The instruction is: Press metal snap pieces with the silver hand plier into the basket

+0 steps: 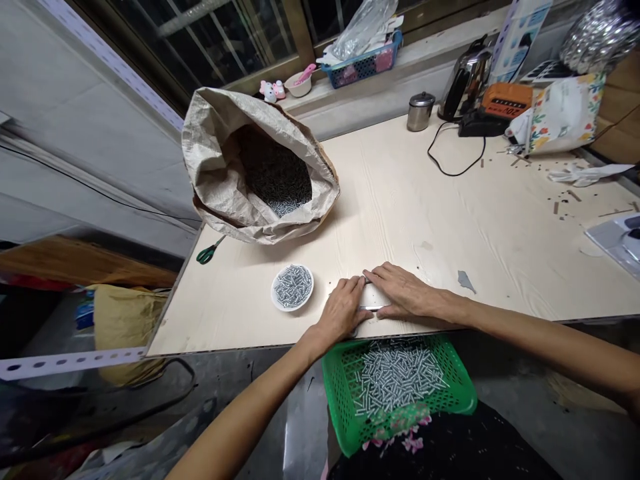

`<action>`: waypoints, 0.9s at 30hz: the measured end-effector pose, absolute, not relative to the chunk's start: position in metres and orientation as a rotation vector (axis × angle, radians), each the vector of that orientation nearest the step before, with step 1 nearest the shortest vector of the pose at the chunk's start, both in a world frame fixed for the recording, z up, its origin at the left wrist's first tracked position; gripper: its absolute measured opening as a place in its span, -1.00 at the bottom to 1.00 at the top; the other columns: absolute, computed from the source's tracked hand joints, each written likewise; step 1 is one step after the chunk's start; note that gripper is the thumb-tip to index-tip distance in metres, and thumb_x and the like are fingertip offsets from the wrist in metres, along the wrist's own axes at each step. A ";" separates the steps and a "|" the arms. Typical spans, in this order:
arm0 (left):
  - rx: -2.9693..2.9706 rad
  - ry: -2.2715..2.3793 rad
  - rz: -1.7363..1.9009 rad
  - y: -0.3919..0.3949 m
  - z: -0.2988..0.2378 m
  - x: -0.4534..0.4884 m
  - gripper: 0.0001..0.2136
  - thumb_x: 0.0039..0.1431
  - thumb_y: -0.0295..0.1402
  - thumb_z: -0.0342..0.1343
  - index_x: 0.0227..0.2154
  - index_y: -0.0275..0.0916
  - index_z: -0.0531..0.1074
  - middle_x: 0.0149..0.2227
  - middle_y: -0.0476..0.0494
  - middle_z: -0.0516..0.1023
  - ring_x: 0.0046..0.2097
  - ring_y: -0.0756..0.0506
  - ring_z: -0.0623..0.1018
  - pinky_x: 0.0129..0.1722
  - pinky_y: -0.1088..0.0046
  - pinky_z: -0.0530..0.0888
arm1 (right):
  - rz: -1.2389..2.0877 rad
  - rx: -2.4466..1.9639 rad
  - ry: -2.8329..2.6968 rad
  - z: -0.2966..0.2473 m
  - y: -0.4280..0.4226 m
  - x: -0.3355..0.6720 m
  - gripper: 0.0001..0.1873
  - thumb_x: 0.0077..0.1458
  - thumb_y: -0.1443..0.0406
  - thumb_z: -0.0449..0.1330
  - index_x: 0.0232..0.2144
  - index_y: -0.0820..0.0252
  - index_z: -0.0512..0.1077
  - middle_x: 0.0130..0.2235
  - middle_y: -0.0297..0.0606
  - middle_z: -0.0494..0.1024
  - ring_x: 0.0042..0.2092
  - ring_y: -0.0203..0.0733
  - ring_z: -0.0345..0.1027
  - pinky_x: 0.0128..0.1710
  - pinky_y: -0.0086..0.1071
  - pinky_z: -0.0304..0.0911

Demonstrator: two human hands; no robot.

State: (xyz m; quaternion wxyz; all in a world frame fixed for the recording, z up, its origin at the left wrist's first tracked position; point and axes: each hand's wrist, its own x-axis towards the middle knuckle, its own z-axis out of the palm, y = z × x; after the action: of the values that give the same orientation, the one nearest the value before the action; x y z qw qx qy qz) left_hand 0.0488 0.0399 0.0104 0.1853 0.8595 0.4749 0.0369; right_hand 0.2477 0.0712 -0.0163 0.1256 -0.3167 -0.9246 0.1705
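My left hand [343, 308] and my right hand [407, 293] meet at the front edge of the table, fingers bent in and tips close together. Between the two thumbs shows a thin silvery metal bar [371, 308]. A small dark piece lies at the index fingertips, too covered to name. To the left of my hands stands a white bowl [275, 297] filled with small metal pins [294, 285]. Below the table edge, at my lap, a green plastic basket [336, 393] holds many more metal pins [400, 377].
A large open paper-like sack [215, 160] with metal pins inside stands at the back left. Green-handled scissors [207, 253] lie beside it. At the back right are a metal canister [420, 111], a kettle [465, 77] and an orange device [507, 100] with a cord. Scraps litter the right side.
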 end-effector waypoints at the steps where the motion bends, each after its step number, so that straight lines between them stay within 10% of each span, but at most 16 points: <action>1: 2.431 1.323 0.059 0.045 0.008 0.050 -0.43 0.08 -0.26 0.19 0.14 -0.24 0.15 0.07 -0.30 0.34 0.03 -0.24 0.35 0.01 0.13 0.36 | 0.515 -0.945 -2.678 -0.015 0.070 0.250 -0.23 -0.08 0.12 0.36 0.10 0.32 0.19 -0.06 -0.02 0.36 -0.07 0.02 0.19 -0.11 -0.13 0.20; 8: 2.478 1.472 -0.009 0.042 0.002 0.060 -0.75 0.24 -0.30 0.01 -0.07 -0.28 0.34 -0.15 -0.23 0.44 -0.12 -0.20 0.37 -0.13 0.23 0.38 | 0.399 -1.046 -2.697 -0.013 0.067 0.250 -0.90 0.17 0.30 0.14 -0.28 0.24 0.36 -0.25 -0.15 0.41 -0.22 -0.13 0.21 -0.25 -0.29 0.17; 13: 2.441 1.534 0.061 0.039 -0.005 0.064 -0.83 0.27 -0.33 -0.04 -0.21 -0.25 0.40 -0.23 -0.19 0.48 -0.15 -0.17 0.40 -0.14 0.25 0.41 | 0.370 -1.025 -2.742 -0.019 0.070 0.244 -0.84 0.23 0.31 0.07 -0.39 0.22 0.36 -0.35 -0.22 0.41 -0.31 -0.17 0.19 -0.30 -0.31 0.13; 19: 2.496 1.546 0.338 0.011 -0.017 0.063 -0.76 0.25 -0.46 -0.05 -0.04 -0.19 0.34 0.19 -0.27 0.25 0.22 -0.26 0.23 0.10 0.03 0.34 | 0.407 -1.027 -2.737 -0.009 0.086 0.261 -0.50 0.06 0.04 0.25 -0.08 0.27 0.36 -0.16 -0.09 0.42 -0.17 -0.05 0.22 -0.26 -0.27 0.14; 22: 2.514 1.485 0.403 -0.008 -0.024 0.069 -0.76 0.27 -0.50 -0.12 -0.07 -0.23 0.36 0.25 -0.32 0.17 0.28 -0.28 0.14 0.13 0.00 0.33 | 0.389 -1.085 -2.716 -0.014 0.096 0.261 -0.80 0.23 0.21 0.10 -0.19 0.20 0.41 -0.24 -0.18 0.45 -0.22 -0.12 0.24 -0.27 -0.30 0.11; 27: 2.510 1.493 0.440 -0.015 -0.029 0.082 -0.76 0.25 -0.54 -0.12 -0.09 -0.27 0.36 0.15 -0.33 0.31 0.23 -0.23 0.23 0.10 0.05 0.38 | 0.170 -1.087 -2.602 -0.030 0.112 0.245 -0.74 0.29 0.32 -0.02 -0.36 0.19 0.42 -0.29 -0.20 0.45 -0.26 -0.16 0.21 -0.28 -0.31 0.04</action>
State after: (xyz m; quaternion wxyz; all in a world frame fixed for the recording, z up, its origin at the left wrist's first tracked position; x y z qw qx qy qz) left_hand 0.0816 -0.0155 -0.0285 0.0943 0.8461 0.5032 0.1482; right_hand 0.2450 0.1124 -0.0305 0.1576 -0.3799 -0.9096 0.0593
